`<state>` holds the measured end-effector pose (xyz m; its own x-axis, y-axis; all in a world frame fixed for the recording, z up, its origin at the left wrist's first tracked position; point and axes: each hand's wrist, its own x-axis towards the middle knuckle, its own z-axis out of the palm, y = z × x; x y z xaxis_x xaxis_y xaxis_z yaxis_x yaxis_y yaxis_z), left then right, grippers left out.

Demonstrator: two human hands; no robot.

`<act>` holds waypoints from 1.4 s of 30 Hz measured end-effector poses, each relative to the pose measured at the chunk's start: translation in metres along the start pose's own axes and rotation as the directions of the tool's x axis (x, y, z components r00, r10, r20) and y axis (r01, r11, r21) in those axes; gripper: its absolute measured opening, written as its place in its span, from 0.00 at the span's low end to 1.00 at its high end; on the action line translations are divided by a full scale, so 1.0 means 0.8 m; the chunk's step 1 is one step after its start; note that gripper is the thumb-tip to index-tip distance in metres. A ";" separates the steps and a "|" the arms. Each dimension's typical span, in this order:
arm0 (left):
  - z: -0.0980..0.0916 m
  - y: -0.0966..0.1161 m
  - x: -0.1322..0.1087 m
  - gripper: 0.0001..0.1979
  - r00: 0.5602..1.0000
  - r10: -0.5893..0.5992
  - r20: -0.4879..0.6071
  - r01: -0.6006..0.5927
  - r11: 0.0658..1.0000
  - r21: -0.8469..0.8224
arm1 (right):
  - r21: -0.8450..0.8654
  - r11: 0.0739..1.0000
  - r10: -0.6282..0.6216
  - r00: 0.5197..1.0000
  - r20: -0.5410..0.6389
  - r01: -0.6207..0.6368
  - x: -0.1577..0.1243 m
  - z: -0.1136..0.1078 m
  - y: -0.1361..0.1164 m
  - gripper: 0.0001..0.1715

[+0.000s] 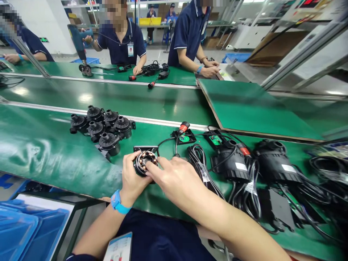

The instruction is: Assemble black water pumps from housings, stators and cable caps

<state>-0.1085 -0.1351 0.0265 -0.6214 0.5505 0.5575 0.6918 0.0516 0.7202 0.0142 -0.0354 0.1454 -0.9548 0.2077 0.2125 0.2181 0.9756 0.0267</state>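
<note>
My left hand (133, 179) wraps round a small black motor housing with a ring of copper-wound coils, a motor stator (140, 167), held just above the green bench. From the other side my right hand (175, 177) reaches over it, its index finger at the central opening and its thumb near the rim. The fingertips partly cover the coils. A black cable runs from behind the stator to a small green circuit board (184, 137) in a black case. Beside that board lies a red-and-black connector (183, 127).
Several black pump housings (108, 143) stand in a group at the left. Larger black pumps (232, 159) and coiled cables (201, 166) crowd the right. Blue bins (19, 228) sit low at left. Co-workers work across the bench, one holding a heat gun (77, 41).
</note>
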 end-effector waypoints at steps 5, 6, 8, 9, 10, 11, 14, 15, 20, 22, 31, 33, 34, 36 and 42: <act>-0.001 -0.006 0.002 0.35 0.997 -0.077 0.028 0.078 0.996 -0.046 | 0.324 0.942 -0.020 0.978 -0.208 0.088 -0.039 -0.004 -0.005 0.19; -0.001 -0.008 0.002 0.36 0.995 -0.096 0.032 0.097 0.994 -0.058 | 0.523 0.845 -0.032 0.987 -0.160 0.112 -0.053 0.004 -0.010 0.17; -0.002 -0.011 0.002 0.36 0.992 -0.122 0.039 0.124 0.989 -0.082 | 0.882 0.472 -0.113 0.991 0.075 -0.013 -0.080 0.032 -0.023 0.22; -0.003 -0.010 0.003 0.36 0.991 -0.123 0.043 0.127 0.988 -0.092 | 0.954 0.247 -0.138 0.968 0.211 -0.173 -0.091 0.051 -0.031 0.27; -0.006 -0.007 0.005 0.35 0.992 -0.119 0.047 0.123 0.988 -0.096 | 0.953 0.038 -0.112 0.946 0.304 -0.301 -0.100 0.070 -0.038 0.30; -0.011 -0.001 0.006 0.35 0.993 -0.106 0.044 0.110 0.990 -0.088 | 0.918 -0.152 -0.055 0.930 0.362 -0.366 -0.106 0.088 -0.043 0.34; -0.033 0.029 0.013 0.35 0.997 0.059 -0.049 -0.060 0.998 -0.007 | 0.825 -0.491 0.145 0.908 0.394 -0.280 -0.108 0.122 -0.053 0.42; -0.041 0.041 0.015 0.37 0.983 0.158 -0.095 -0.156 0.987 0.032 | 0.822 -0.525 0.195 0.909 0.368 -0.220 -0.105 0.126 -0.052 0.43; -0.052 0.070 0.010 0.39 0.949 0.313 -0.030 -0.309 0.947 0.082 | 0.894 -0.448 0.455 0.858 0.238 -0.010 -0.088 0.110 -0.022 0.60; -0.042 0.064 0.004 0.35 0.986 0.140 0.096 -0.143 0.989 0.027 | 0.938 -0.345 0.506 0.846 0.168 0.020 -0.083 0.101 -0.004 0.61; -0.002 0.042 -0.005 0.35 0.967 -0.005 0.254 0.032 0.994 -0.103 | 0.974 0.227 0.564 0.816 -0.122 -0.011 -0.080 0.082 0.037 0.51; 0.002 0.040 -0.003 0.36 0.937 0.012 0.348 0.046 0.987 -0.155 | 0.978 0.209 0.585 0.804 -0.104 -0.026 -0.076 0.077 0.042 0.48; 0.003 0.040 -0.001 0.36 0.919 0.047 0.392 0.027 0.983 -0.180 | 0.979 0.204 0.590 0.800 -0.111 -0.014 -0.074 0.074 0.044 0.47; 0.001 0.041 0.005 0.32 0.862 0.149 0.485 -0.037 0.972 -0.233 | 0.973 0.232 0.580 0.803 -0.138 -0.001 -0.070 0.068 0.048 0.49; -0.002 0.044 0.026 0.12 0.668 0.336 0.664 -0.054 0.912 -0.407 | 0.933 0.353 0.562 0.814 -0.148 -0.073 -0.071 0.060 0.054 0.50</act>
<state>-0.0975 -0.1231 0.0637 0.0613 0.9385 0.3398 0.5150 -0.3214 0.7947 0.0684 -0.0020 0.0878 -0.6249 0.7063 0.3327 -0.0411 0.3958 -0.9174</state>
